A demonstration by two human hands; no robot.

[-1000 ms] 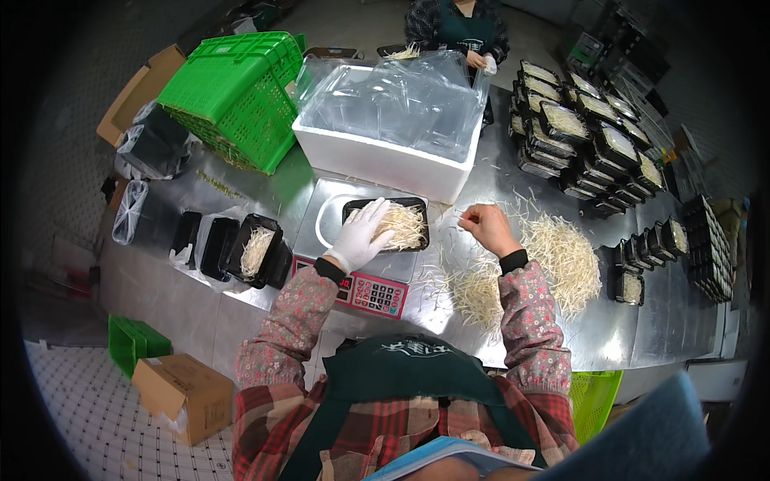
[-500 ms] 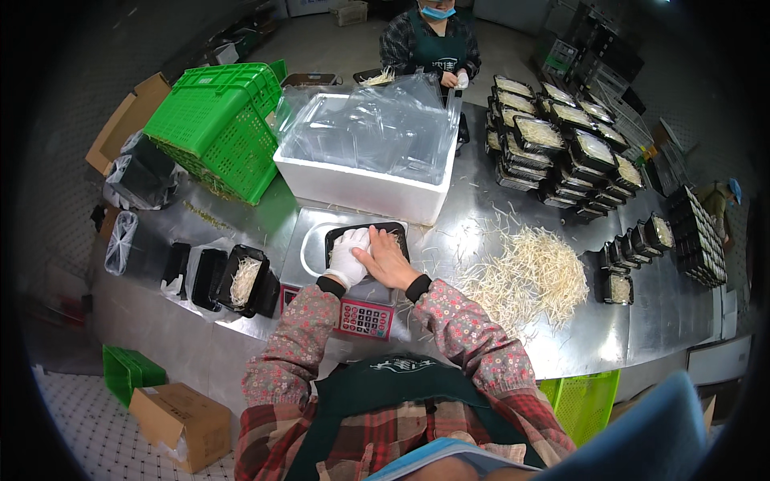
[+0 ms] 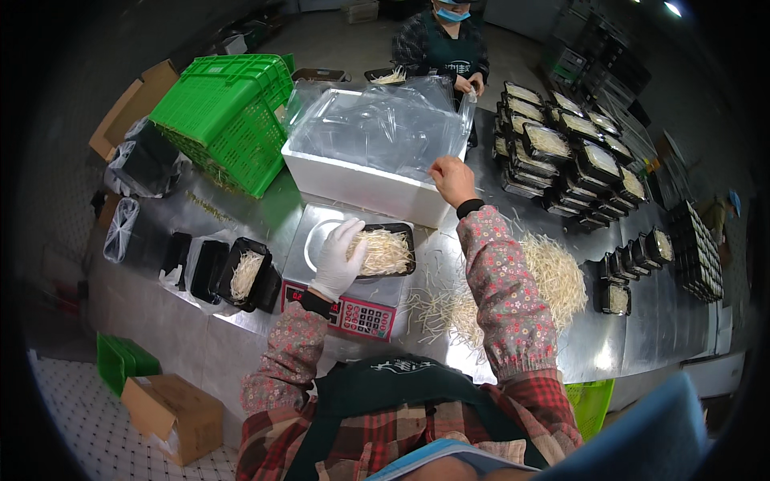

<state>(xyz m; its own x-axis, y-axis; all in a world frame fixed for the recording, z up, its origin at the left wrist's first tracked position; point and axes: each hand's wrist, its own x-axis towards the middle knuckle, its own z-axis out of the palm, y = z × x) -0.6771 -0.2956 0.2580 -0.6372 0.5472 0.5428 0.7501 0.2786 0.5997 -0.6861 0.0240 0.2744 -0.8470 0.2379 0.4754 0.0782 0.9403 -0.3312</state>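
A black tray (image 3: 412, 248) of bean sprouts (image 3: 387, 252) sits on a scale (image 3: 362, 314) with red edging. My left hand (image 3: 338, 260), in a white glove, rests at the tray's left end with thumb and fingers apart. My bare right hand (image 3: 454, 179) is at the front right rim of a white foam box (image 3: 365, 186). Its bent fingers are closed at the edge of the clear plastic lids (image 3: 385, 132) heaped in that box. The fingertips' exact hold is partly hidden.
Loose sprouts (image 3: 553, 276) lie in a pile to the right. Filled trays (image 3: 597, 158) are stacked at the back right. Black trays (image 3: 211, 272) stand left of the scale, below a tilted green crate (image 3: 220, 120). Across the table, a co-worker (image 3: 445, 52) handles clear plastic.
My hands have come apart and uncovered the sprouts. The right hand has moved up and right to the foam box; the left has shifted to the tray's left end.
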